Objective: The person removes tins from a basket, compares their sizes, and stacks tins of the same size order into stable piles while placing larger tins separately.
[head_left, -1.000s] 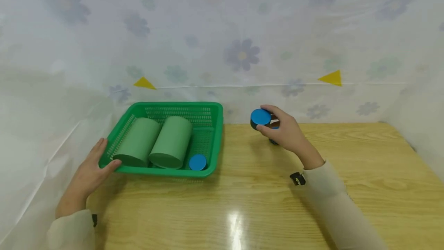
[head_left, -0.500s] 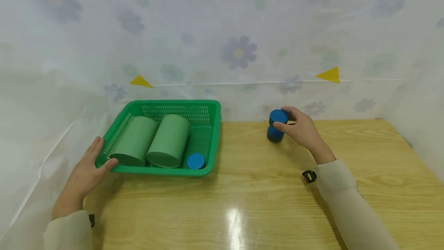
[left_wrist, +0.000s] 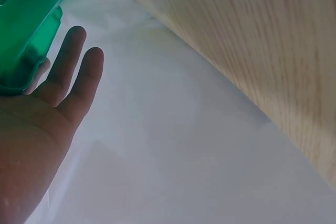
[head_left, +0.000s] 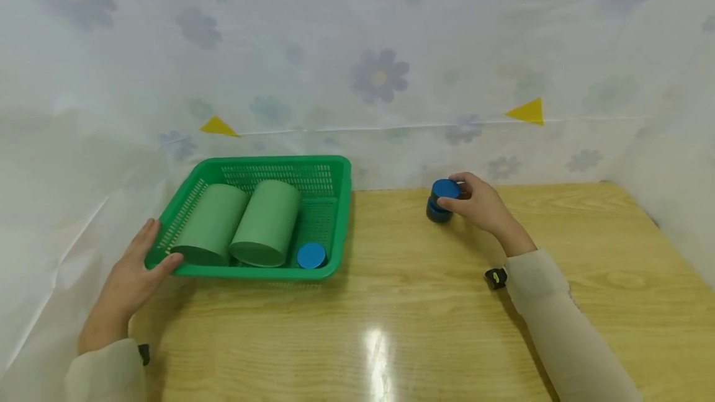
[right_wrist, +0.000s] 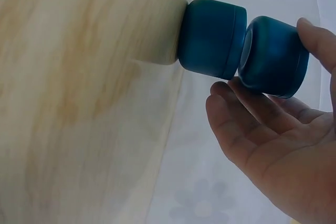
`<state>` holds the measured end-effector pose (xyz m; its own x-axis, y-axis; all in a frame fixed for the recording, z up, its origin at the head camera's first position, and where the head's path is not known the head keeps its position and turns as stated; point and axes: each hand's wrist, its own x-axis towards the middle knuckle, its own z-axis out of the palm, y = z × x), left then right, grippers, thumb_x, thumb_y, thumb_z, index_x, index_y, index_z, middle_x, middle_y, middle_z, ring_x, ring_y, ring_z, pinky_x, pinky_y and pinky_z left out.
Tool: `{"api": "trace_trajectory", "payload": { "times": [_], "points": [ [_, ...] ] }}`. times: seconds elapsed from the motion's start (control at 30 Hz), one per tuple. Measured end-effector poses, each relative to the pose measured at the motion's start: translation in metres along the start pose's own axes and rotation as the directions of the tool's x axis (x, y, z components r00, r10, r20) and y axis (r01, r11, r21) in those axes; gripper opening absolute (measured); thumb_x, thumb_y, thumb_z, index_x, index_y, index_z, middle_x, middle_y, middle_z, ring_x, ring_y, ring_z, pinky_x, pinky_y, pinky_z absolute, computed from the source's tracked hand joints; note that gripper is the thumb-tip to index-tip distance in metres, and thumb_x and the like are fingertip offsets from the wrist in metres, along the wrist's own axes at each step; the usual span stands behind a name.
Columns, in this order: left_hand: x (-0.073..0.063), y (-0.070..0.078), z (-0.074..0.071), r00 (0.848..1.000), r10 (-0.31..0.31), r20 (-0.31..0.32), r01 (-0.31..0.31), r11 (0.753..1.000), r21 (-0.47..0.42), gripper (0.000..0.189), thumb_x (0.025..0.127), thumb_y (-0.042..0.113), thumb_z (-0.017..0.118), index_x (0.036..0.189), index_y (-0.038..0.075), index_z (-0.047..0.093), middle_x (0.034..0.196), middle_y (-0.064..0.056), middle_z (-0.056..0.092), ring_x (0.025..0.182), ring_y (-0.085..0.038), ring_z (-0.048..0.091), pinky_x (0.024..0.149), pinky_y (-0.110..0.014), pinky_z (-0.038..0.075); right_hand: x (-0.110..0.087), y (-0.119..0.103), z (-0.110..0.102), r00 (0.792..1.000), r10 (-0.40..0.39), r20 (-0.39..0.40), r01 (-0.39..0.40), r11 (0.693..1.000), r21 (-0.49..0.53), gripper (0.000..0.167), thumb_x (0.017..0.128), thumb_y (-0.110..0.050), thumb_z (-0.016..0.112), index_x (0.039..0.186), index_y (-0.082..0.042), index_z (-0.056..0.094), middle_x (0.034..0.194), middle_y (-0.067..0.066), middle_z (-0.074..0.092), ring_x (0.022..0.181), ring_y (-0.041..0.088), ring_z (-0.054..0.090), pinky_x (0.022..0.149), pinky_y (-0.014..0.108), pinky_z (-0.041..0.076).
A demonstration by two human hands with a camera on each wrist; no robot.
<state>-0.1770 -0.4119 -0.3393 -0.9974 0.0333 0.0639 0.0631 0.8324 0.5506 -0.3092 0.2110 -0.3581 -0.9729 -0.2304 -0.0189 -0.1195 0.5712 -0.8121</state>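
In the head view my right hand (head_left: 481, 206) pinches a small blue lidded tin (head_left: 445, 189) between thumb and fingers. This tin is just over a matching blue tin (head_left: 439, 213) that stands on the table. From the right wrist, the held tin (right_wrist: 274, 56) looks tilted against the lower tin (right_wrist: 212, 38), meeting it at one edge. My left hand (head_left: 131, 275) rests against the front left corner of a green plastic basket (head_left: 345, 203). Its thumb lies at the front rim; in the left wrist view its visible fingers (left_wrist: 86, 77) are straight.
Inside the basket lie two large pale green cylinders (head_left: 209, 222) (head_left: 268, 221) on their sides, and another blue tin (head_left: 311, 255) at the front right. The wood-grain table (head_left: 380, 321) ends at a flowered white sheet (head_left: 380, 36) with yellow triangles.
My right hand has carried its tin right, then slightly down to the standing tin. My left hand stays at the basket corner; the whole head view has shifted a little.
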Motion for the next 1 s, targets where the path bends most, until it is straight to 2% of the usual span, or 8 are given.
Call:
{"api": "trace_trajectory", "payload": {
  "times": [0.13, 0.27, 0.63, 1.0],
  "points": [
    [-0.0016, -0.0011, -0.0021, 1.000, 0.008, -0.022, -0.008, 1.000, 0.000, 0.081, 0.106, 0.039, 0.051, 0.163, 0.011, 0.001, 0.168, -0.016, -0.006, 0.146, -0.055, -0.002, 0.105, -0.079, 0.007, 0.0022, -0.0018, 0.0017, 1.000, -0.008, 0.009, 0.007, 1.000, 0.007, 0.083, 0.094, -0.049, 0.070, 0.154, -0.003, 0.036, 0.144, 0.028, 0.047, 0.131, 0.043, 0.047, 0.101, 0.058, 0.045],
    [-0.0009, -0.0012, -0.0031, 0.999, 0.023, -0.034, -0.023, 1.000, 0.000, 0.080, 0.106, 0.037, 0.052, 0.163, 0.010, 0.002, 0.168, -0.016, -0.004, 0.147, -0.053, -0.002, 0.108, -0.077, 0.006, 0.0034, -0.0020, 0.0039, 1.000, -0.012, 0.015, 0.011, 1.000, 0.019, 0.082, 0.095, -0.045, 0.070, 0.155, -0.002, 0.033, 0.145, 0.028, 0.045, 0.131, 0.043, 0.047, 0.100, 0.058, 0.046],
    [-0.0013, -0.0007, -0.0020, 1.000, 0.010, -0.029, -0.010, 1.000, -0.013, 0.079, 0.107, 0.038, 0.050, 0.164, 0.014, 0.001, 0.168, -0.015, -0.005, 0.147, -0.054, -0.003, 0.107, -0.079, 0.004, 0.0073, 0.0019, 0.0051, 0.999, 0.006, 0.034, -0.007, 1.000, 0.023, 0.083, 0.096, -0.041, 0.070, 0.159, -0.007, 0.028, 0.148, 0.028, 0.042, 0.134, 0.043, 0.043, 0.103, 0.060, 0.042],
    [-0.0009, -0.0003, 0.0011, 1.000, 0.015, -0.028, -0.016, 1.000, -0.015, 0.079, 0.106, 0.037, 0.051, 0.164, 0.011, 0.002, 0.168, -0.017, -0.004, 0.147, -0.053, -0.003, 0.108, -0.077, 0.003, 0.0043, 0.0039, 0.0051, 0.998, 0.017, 0.056, -0.016, 1.000, -0.013, 0.082, 0.097, -0.040, 0.070, 0.160, -0.009, 0.027, 0.152, 0.028, 0.038, 0.134, 0.046, 0.042, 0.101, 0.061, 0.044]
  ]
}}
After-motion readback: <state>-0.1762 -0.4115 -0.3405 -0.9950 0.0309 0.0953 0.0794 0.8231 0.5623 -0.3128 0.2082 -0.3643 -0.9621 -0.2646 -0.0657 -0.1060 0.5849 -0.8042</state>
